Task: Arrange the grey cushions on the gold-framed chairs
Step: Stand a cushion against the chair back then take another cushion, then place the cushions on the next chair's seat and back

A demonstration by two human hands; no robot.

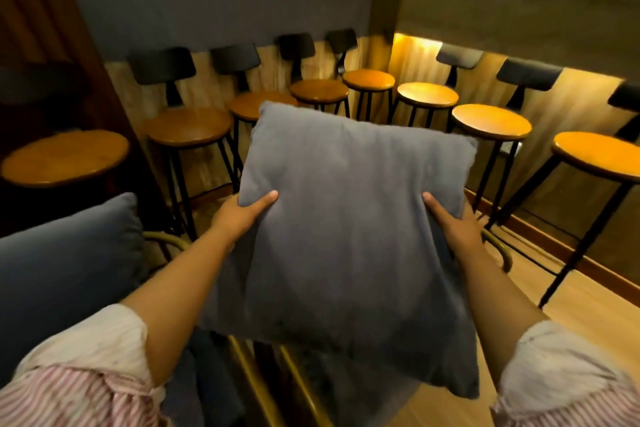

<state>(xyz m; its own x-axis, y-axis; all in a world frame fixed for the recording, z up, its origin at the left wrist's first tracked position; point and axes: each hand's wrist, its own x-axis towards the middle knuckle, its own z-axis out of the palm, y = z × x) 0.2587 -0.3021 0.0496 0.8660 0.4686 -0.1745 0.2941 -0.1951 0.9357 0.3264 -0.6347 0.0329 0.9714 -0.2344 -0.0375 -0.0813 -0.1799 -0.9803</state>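
A square grey cushion (346,236) fills the middle of the head view, held up in front of me. My left hand (242,213) grips its left edge, thumb on top. On the right edge sits my right hand (453,224), thumb also on the fabric. Under the cushion, gold chair frame bars (294,385) show, and a curved gold arm (498,250) pokes out at the right. A second, darker grey cushion (69,270) rests on the neighbouring chair at the left. The seat below the held cushion is hidden.
Several round wooden bar stools with black backs, such as the stool (188,126) and the stool (491,121), line the far wall and the right wall. A dark wooden panel (41,28) stands at the left. Light wood floor (571,305) lies to the right.
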